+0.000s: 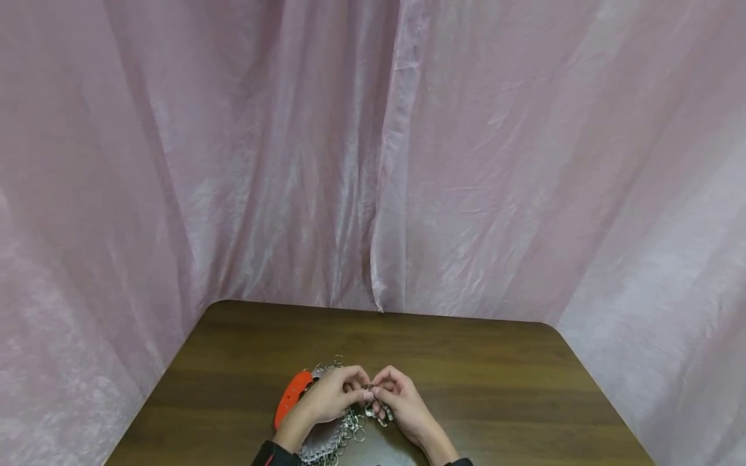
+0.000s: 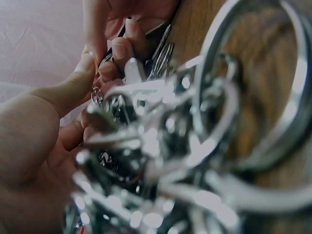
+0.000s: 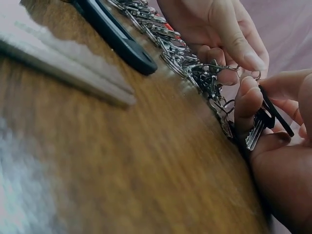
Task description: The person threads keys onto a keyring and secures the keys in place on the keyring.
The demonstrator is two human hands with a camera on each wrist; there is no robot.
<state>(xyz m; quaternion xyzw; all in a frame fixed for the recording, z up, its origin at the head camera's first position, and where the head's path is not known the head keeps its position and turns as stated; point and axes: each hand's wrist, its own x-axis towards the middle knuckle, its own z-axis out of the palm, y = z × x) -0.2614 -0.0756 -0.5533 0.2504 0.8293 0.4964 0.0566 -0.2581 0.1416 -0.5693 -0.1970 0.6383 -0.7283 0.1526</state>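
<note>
- Left hand (image 1: 338, 393) pinches a metal chain (image 3: 224, 67); right hand (image 1: 405, 402) grips keys (image 1: 388, 412) between them, over the table (image 1: 495, 369).
- Keys point toward the near side, long axes slanting slightly right.
- The table is brown wood; pink curtains (image 1: 495, 162) hang behind.

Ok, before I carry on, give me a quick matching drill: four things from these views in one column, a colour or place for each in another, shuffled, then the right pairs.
Things:
1. Tabletop
2. Small toothed key
3. Curtain
4. Curved piece beside the left hand

Colour or place:
A. Pale pink
B. Orange-red
C. Brown, wood-grained
D. At the fingers of the right hand

Pairs: 1-C, 2-D, 3-A, 4-B
</note>
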